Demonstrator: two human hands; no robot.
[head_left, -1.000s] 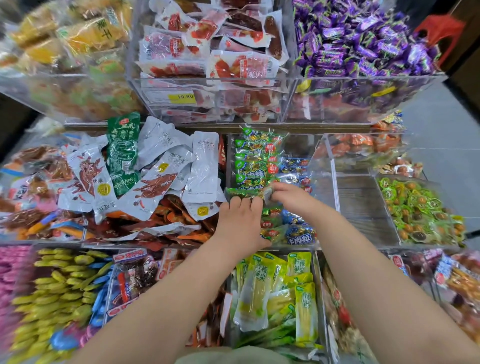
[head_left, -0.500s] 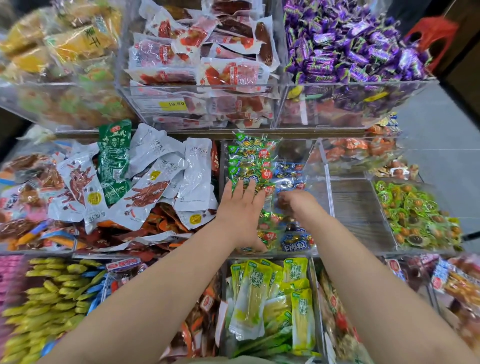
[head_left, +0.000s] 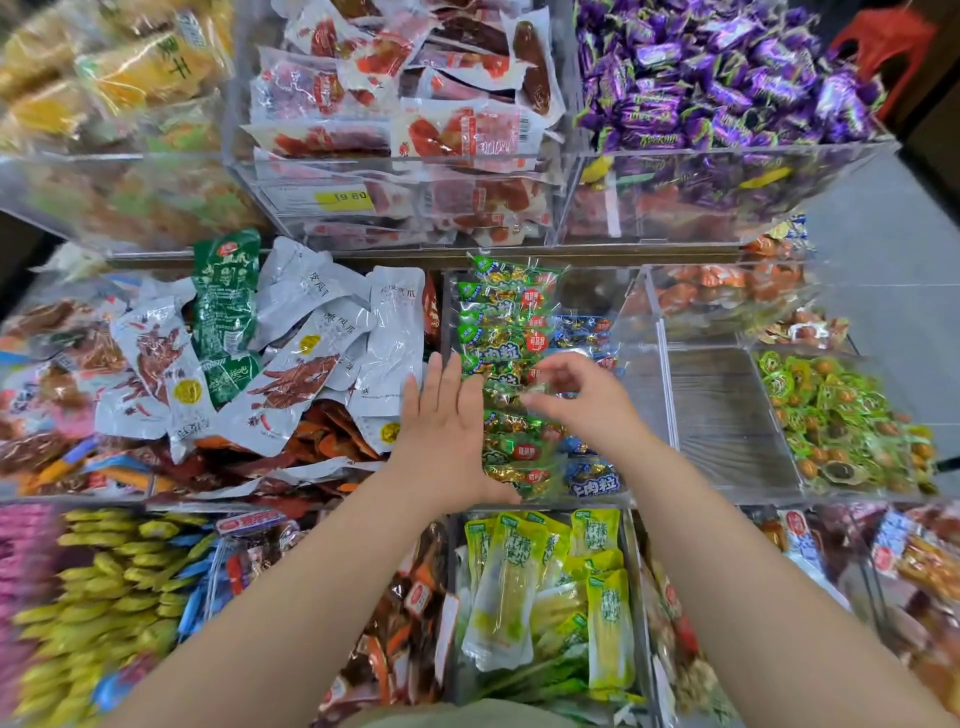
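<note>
The step in hand is judged to be the tidying of the small green-and-gold wrapped snack packets (head_left: 501, 322). They are stacked in a row along the left side of the clear acrylic bin (head_left: 641, 384) at the middle of the shelf display. Small blue wrapped packets (head_left: 582, 332) lie just beside them at 3 o'clock.

For a neat result, the row is best steadied from its 9 o'clock side with a flat palm. Loose packets can then be laid label up and nudged toward 12 o'clock, in line with the rest. Only light pressure is called for, since the slick film is likely to slide and crumple. The white foil pouches (head_left: 395, 332) in the neighbouring bin at 9 o'clock should be kept from being dragged over the divider.

The left hand (head_left: 447, 431) is held flat, palm down, over the bin's left edge. Its fingers are straight and point to 12 o'clock, and nothing is gripped.

The right hand (head_left: 576, 395) is held above the packets, at 3 o'clock of the left. Its fingers are loosely curled and the thumb is brought toward the fingertips. It is blurred, so it cannot be told whether a wrapper is pinched. Both bare forearms are stretched in from 6 o'clock.
</note>
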